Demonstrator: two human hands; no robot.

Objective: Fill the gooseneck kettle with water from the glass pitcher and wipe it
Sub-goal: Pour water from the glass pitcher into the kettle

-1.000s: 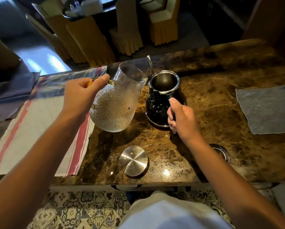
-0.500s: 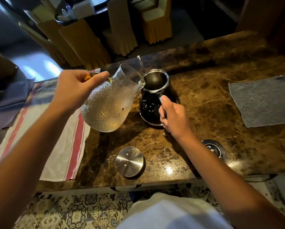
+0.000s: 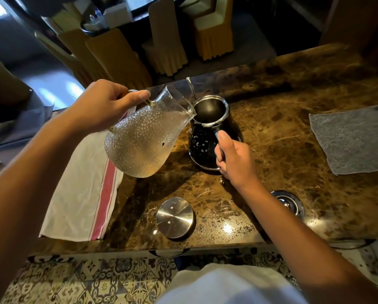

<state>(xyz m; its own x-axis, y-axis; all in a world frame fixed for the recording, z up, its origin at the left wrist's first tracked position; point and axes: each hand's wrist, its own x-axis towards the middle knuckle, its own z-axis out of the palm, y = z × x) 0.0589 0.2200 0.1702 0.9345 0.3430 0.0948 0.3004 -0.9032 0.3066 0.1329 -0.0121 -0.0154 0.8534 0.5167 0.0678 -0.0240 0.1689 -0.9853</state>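
Note:
A dimpled glass pitcher holding water hangs tilted to the right, its lip touching the rim of the kettle. My left hand grips the pitcher's handle from above. The black gooseneck kettle stands open on the marble counter, flecked with water drops, its thin spout rising behind it. My right hand is closed around the kettle's handle on the near right side. The kettle's steel lid lies flat on the counter nearer to me. A grey wiping cloth is spread out at the right.
A white towel with red stripes lies on the left of the brown marble counter. A round metal kettle base sits beside my right forearm. Chairs with yellow covers stand beyond the counter's far edge.
My left hand has tipped the pitcher further to the right, bringing its lip onto the kettle's rim. My right hand has kept hold of the kettle's handle.

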